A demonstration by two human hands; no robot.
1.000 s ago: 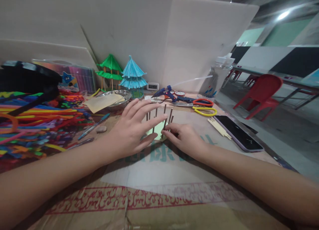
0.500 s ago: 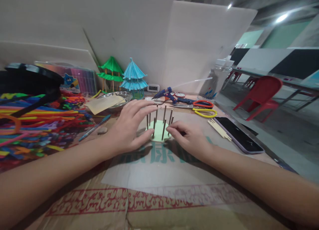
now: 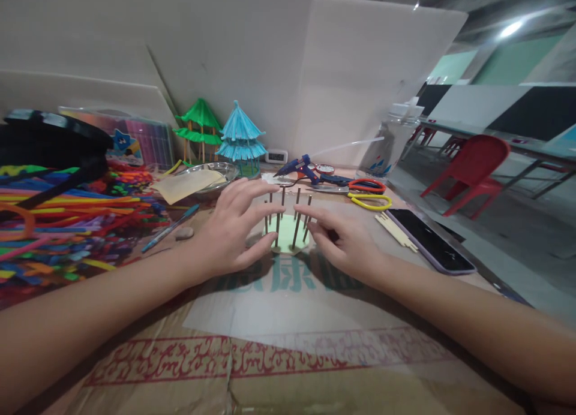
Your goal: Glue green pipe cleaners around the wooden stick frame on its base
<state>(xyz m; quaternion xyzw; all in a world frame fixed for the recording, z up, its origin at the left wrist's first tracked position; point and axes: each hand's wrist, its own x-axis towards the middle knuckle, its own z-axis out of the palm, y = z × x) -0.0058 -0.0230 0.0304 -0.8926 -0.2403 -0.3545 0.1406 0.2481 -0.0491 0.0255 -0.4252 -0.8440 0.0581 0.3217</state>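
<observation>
A pale green base lies on the white sheet in front of me, with several thin dark sticks standing on it. My left hand is beside the base on the left, its fingers spread and its fingertips at the left sticks; it holds nothing that I can make out. On the right, my right hand has its index finger stretched to the top of a front stick, which leans slightly. Its thumb and other fingers are bent near the right-hand sticks.
Behind stand a green model pavilion and a blue one, a glue gun and scissors. A phone and pale sticks lie right. Coloured strips and a pen are left.
My right hand's index finger has lifted and stretched left to a front stick's top; its thumb has drawn back right. The left hand's index finger has come down slightly.
</observation>
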